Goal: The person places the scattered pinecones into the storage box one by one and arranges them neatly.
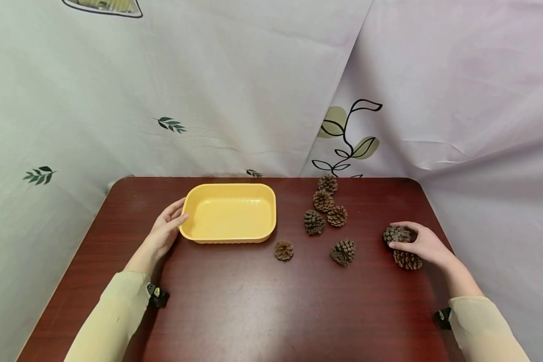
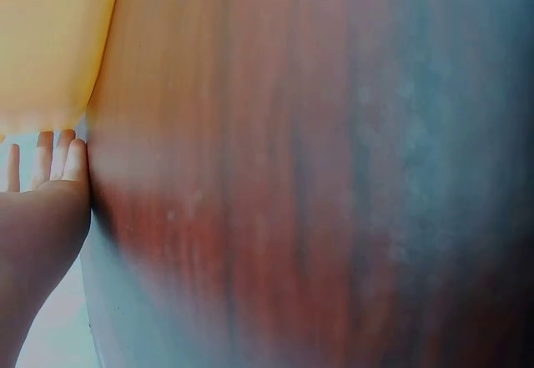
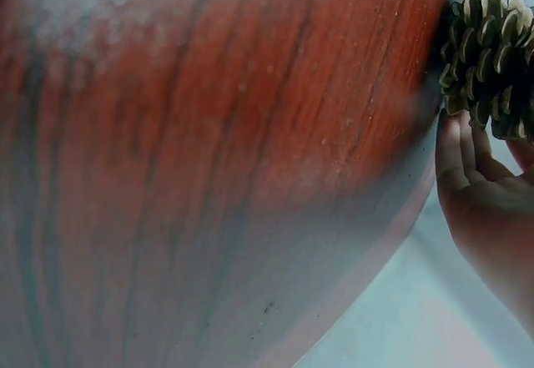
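In the head view my left hand is at the left end of a yellow rectangular basin, its thumb over the rim and its fingers along the outer wall. The left wrist view shows those fingers against the basin's side. At the right of the table, my right hand grips a grey-brown pine cone between thumb and fingers. Just below it, partly covered by the hand, lies another pine cone. The right wrist view shows a pine cone above the right hand's fingers.
Several pine cones lie right of the basin: a group near the back edge, a small one and a larger one further forward. The dark red table meets a hanging white cloth at its back.
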Motion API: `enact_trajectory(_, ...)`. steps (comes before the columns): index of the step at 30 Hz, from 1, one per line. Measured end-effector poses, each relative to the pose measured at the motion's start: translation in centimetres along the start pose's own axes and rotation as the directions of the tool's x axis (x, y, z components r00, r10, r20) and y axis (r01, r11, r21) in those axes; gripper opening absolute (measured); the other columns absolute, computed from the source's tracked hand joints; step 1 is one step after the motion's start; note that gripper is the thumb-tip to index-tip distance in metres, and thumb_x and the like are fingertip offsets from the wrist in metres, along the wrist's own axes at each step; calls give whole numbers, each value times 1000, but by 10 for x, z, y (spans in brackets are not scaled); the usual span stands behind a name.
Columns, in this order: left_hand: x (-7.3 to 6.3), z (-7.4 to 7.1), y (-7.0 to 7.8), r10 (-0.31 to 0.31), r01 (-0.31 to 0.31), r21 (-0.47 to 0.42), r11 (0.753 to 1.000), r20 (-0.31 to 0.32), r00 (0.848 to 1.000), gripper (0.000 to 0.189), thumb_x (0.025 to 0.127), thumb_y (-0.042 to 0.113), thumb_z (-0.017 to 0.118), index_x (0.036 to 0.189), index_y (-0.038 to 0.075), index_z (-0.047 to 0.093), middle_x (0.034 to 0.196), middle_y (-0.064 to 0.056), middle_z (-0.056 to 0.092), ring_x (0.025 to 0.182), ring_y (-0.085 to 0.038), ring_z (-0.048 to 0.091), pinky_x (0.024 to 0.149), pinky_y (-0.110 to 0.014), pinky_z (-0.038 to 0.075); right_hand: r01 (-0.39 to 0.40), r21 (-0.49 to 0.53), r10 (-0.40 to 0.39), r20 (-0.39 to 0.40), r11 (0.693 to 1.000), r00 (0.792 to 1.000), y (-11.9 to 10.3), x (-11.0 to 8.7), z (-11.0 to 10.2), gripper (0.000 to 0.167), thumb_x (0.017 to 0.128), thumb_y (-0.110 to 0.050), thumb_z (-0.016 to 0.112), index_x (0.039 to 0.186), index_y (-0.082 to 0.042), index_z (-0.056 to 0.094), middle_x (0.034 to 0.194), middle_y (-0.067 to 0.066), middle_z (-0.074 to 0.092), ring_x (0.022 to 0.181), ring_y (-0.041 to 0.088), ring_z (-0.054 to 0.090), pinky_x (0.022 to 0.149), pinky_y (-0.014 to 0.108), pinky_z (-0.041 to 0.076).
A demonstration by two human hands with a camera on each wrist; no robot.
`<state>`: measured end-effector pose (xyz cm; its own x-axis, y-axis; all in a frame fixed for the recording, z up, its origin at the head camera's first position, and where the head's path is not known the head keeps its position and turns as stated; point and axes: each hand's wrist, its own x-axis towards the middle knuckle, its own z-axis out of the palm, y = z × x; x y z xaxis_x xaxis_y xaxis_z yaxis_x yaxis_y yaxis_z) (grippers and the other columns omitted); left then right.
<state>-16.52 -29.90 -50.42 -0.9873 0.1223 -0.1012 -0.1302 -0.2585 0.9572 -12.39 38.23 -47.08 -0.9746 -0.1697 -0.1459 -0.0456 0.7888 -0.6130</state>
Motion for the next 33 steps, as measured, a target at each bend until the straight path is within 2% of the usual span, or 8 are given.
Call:
enact_trajectory(6,1,1,0,0,0,6,1000,0,1000,41,108,-3,53,143,19,54,125,17,71,114,1,67,93,-15,57,1,-23,-2,-38,1000,999,-3,0,-2,60,94,-29,81,145,-3,61,147,30,58,131,46,54,94,37,48)
enact_trajectory(12,1,1,0,-3,3,1,1000,-2,1000,40,108,-3,52,139,21,56,124,17,71,113,1,67,93,-15,57,8,-28,-10,-71,1000,997,-9,3,-4,60,95,-27,81,146,-4,60,146,32,59,128,45,58,92,42,49)
enact_trajectory(15,1,0,0,-5,5,-3,1000,4,1000,40,108,-3,52,141,19,54,124,17,71,113,2,67,93,-15,57,23,-14,-24,-95,1000,995,-14,4,-4,59,94,-23,81,145,-3,60,140,32,63,101,24,66,82,31,49)
enact_trajectory(17,1,1,1,-3,3,-9,1000,5,1000,40,108,-3,52,141,18,54,124,17,71,113,2,67,93,-15,57,31,1,-30,-113,1000,993,-17,5,-5,58,94,-21,81,145,-3,61,138,31,64,84,7,60,72,22,46)
enact_trajectory(21,0,1,0,-2,2,-5,1000,2,1000,40,108,-2,53,143,17,54,125,18,71,114,2,66,94,-15,56,33,20,-30,-116,999,993,-26,8,-6,59,94,-21,81,147,-4,60,141,30,61,81,-5,50,70,16,41)
enact_trajectory(25,0,1,-1,3,-3,6,1000,3,1000,39,108,-1,53,140,22,56,126,18,70,115,2,66,94,-15,56,49,43,-43,-119,998,992,-40,12,-6,61,94,-18,81,148,-4,58,109,17,63,70,1,41,62,22,35)
enact_trajectory(28,-1,1,-1,8,-8,4,1000,6,1000,40,108,-2,52,138,24,58,127,17,70,115,2,66,94,-15,57,75,95,-63,-126,993,990,-50,15,-4,63,93,-13,80,149,-1,55,90,4,48,60,4,33,57,28,32)
enact_trajectory(33,-1,1,-2,15,-15,-3,1000,6,1000,40,108,-3,52,137,25,59,127,17,70,114,2,67,93,-15,57,109,162,-87,-137,981,987,-66,23,1,66,92,-10,81,151,-2,54,115,3,56,61,4,34,58,26,34)
